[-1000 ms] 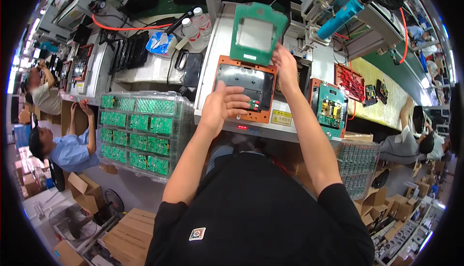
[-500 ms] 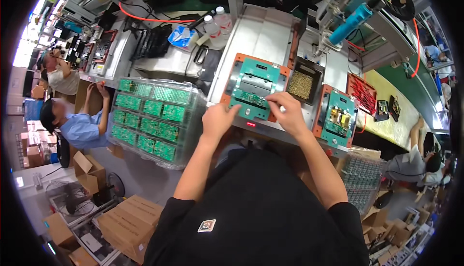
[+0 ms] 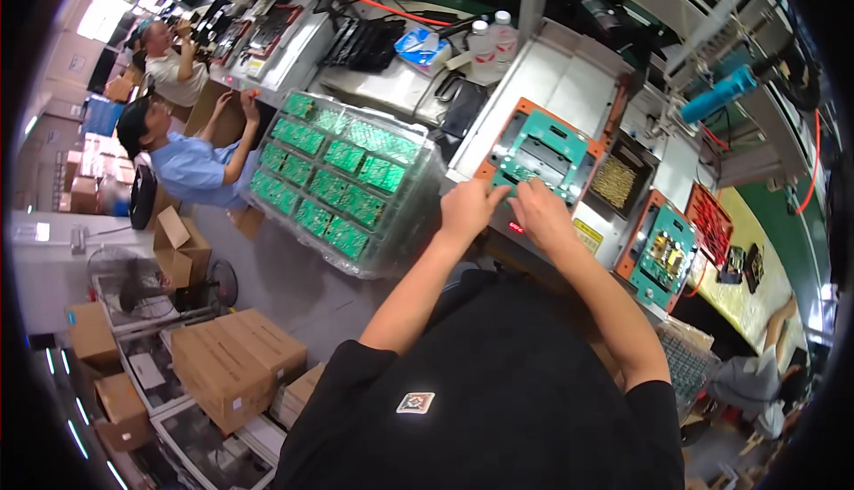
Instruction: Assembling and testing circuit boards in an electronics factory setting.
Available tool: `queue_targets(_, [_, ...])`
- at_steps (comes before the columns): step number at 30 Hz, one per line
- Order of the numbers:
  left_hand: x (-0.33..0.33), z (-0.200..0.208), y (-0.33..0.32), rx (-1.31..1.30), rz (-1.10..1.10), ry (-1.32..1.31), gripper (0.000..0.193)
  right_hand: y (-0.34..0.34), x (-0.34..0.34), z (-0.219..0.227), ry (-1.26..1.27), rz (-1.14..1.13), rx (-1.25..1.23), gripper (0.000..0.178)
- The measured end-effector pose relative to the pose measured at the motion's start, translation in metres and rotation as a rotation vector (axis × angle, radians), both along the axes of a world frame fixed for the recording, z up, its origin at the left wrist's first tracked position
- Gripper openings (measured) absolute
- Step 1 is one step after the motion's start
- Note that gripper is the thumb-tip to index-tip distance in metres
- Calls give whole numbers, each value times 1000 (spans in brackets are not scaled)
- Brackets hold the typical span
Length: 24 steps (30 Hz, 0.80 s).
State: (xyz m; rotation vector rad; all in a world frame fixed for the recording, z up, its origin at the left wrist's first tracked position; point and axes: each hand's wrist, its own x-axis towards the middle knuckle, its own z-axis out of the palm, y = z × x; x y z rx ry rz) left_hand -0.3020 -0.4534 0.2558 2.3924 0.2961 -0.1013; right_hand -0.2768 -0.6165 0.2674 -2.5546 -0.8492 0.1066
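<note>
Our left hand (image 3: 469,211) and right hand (image 3: 544,217) curl by the green frame (image 3: 544,138); whether they grip anything, we can't tell.

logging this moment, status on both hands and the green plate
Left hand and right hand at near edge of green plate, grips unclear. Plate lying over orange frame. Hands partly hiding that edge.

Bench (image 3: 569,67) well lit, w/ blown-out glare upper L. Fisheye bends edges; corners black. Far bkgd soft.
</note>
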Motion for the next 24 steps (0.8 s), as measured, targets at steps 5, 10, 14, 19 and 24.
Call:
queue_targets(5, [0,-6,-7,89,10,-70,47,5,-13,0,31,-237,-72,18])
queue_targets(10, [-10,-8,40,-123,-59,65,43,7,-32,10,4,-115,257,20])
queue_targets(14, [1,-11,99,-158,18,-203,25,-34,-64,14,113,-228,363,14])
queue_targets(19, [42,-31,239,152,207,-459,28,-51,-80,34,169,-313,463,6])
queue_targets(24, [56,-81,346,534,422,-232,41,-54,-90,33,362,-446,500,7])
